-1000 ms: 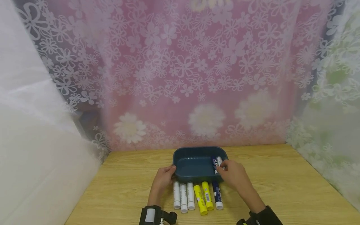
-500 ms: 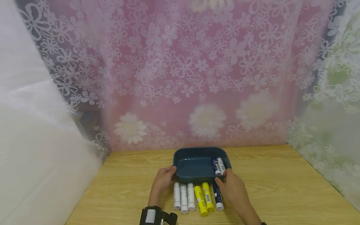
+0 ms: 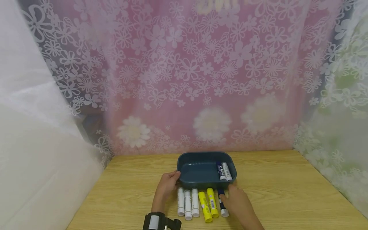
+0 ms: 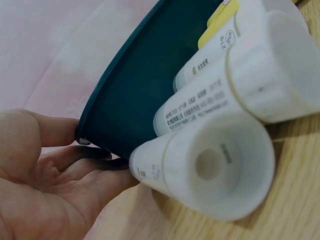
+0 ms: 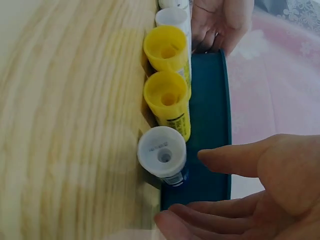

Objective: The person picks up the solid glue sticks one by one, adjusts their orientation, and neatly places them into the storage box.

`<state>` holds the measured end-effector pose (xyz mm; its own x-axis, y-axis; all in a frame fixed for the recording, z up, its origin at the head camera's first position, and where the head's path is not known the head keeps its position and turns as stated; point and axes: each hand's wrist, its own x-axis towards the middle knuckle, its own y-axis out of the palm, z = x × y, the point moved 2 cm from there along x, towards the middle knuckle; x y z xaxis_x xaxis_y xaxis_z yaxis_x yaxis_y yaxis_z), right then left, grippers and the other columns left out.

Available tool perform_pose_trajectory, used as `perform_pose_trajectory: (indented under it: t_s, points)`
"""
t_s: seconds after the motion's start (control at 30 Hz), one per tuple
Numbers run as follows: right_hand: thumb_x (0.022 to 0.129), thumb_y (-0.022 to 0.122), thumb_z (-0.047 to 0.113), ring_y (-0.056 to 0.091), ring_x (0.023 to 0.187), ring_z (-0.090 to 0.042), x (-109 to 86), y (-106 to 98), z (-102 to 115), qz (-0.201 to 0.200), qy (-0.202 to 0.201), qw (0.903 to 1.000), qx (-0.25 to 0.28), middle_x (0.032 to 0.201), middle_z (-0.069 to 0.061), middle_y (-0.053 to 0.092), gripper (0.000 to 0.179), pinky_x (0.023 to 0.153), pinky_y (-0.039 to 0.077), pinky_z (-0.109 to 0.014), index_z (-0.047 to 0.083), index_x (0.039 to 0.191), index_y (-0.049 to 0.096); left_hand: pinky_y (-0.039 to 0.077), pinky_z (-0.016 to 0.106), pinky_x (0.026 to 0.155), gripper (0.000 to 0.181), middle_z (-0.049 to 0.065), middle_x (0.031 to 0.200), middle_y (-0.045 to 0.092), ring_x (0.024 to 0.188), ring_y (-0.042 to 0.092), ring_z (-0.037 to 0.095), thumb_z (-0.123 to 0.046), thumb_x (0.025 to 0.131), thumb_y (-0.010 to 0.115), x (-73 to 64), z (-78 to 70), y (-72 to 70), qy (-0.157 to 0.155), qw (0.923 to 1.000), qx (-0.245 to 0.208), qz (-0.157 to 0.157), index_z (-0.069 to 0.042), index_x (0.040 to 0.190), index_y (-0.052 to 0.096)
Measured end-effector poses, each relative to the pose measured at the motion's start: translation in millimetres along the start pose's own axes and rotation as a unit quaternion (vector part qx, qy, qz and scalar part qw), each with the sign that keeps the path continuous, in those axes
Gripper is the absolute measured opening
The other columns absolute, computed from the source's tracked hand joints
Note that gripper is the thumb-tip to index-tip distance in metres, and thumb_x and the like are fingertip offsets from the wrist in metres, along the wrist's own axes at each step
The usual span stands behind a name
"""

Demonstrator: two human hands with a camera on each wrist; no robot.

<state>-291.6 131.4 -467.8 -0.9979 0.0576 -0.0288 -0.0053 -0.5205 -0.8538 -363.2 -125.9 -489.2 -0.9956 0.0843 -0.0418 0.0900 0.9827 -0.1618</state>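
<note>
A dark teal plastic tray [image 3: 201, 185] sits on the wooden table. My left hand [image 3: 167, 185] holds its left end, thumb on the rim [image 4: 107, 70] and fingers under the wall. Inside, at the right end, a dark blue glue stick [image 3: 220, 172] and a white glue stick [image 3: 226, 172] lie side by side. My right hand [image 3: 238, 200] is beside another dark blue glue stick with a white base [image 5: 162, 152], in front of the tray. Thumb and fingers are spread around that stick, with a gap at the thumb in the right wrist view.
Left of that blue stick, two yellow glue sticks [image 3: 205, 207] and three white glue sticks [image 3: 187, 205] lie in a row along the tray's front. Behind the table [image 3: 276, 185] hangs a pink flowered curtain [image 3: 172, 80]; a pale sheet [image 3: 43, 153] hangs at the left.
My right hand has let go of the white glue stick inside the tray, and has come over the front rim down to the dark blue one on the table. The left hand stays put.
</note>
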Motion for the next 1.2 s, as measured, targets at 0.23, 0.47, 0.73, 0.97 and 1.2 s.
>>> perform_pose_trajectory:
  t_s: [0.23,0.47,0.73,0.97,1.2]
  points:
    - [0.09,0.074,0.025,0.065,0.081,-0.026,-0.3,5,0,0.019,0.006,0.9998,-0.005,0.098,-0.025,0.069,0.047,0.07,0.057,-0.045,-0.016,0.111,0.06,0.051,0.052,0.103,0.046,0.029,0.146,0.052,0.135,0.052,0.043,-0.021,0.109,0.046,0.0,0.1,0.1,0.0,1.0,0.003,0.001,0.009,0.144,0.049]
    - [0.091,0.071,0.021,0.061,0.067,-0.018,-0.7,8,2,0.033,0.021,0.9991,0.014,0.084,-0.012,0.066,0.035,0.057,0.05,-0.032,-0.011,0.102,0.064,0.052,0.053,0.102,0.047,0.027,0.145,0.054,0.134,0.053,0.042,-0.025,0.109,0.049,0.1,1.1,-0.3,0.0,0.9999,0.014,-0.006,0.006,0.144,0.051]
    - [0.091,0.07,0.017,0.059,0.064,-0.014,0.2,12,1,0.043,0.016,0.9982,0.039,0.079,-0.007,0.064,0.025,0.053,0.049,-0.028,-0.007,0.096,0.067,0.053,0.053,0.1,0.047,0.027,0.143,0.056,0.132,0.055,0.042,-0.024,0.108,0.049,0.3,2.7,-0.2,0.001,0.9998,0.017,-0.012,0.006,0.144,0.051]
    - [0.091,0.07,0.017,0.058,0.063,-0.016,0.8,13,0,0.047,0.017,0.9979,0.042,0.076,-0.005,0.061,0.02,0.053,0.047,-0.028,-0.003,0.088,0.065,0.054,0.053,0.099,0.046,0.025,0.143,0.056,0.133,0.055,0.041,-0.025,0.108,0.05,0.4,4.5,-0.5,-0.003,0.9995,0.024,-0.02,0.004,0.143,0.053]
    - [0.09,0.071,0.017,0.057,0.062,-0.016,0.0,12,0,0.043,0.012,0.9983,0.038,0.073,-0.005,0.059,0.019,0.053,0.045,-0.028,0.002,0.082,0.063,0.054,0.052,0.099,0.047,0.024,0.142,0.058,0.132,0.056,0.04,-0.028,0.108,0.051,-0.5,4.8,-0.5,-0.004,0.9992,0.029,-0.025,0.003,0.143,0.054]
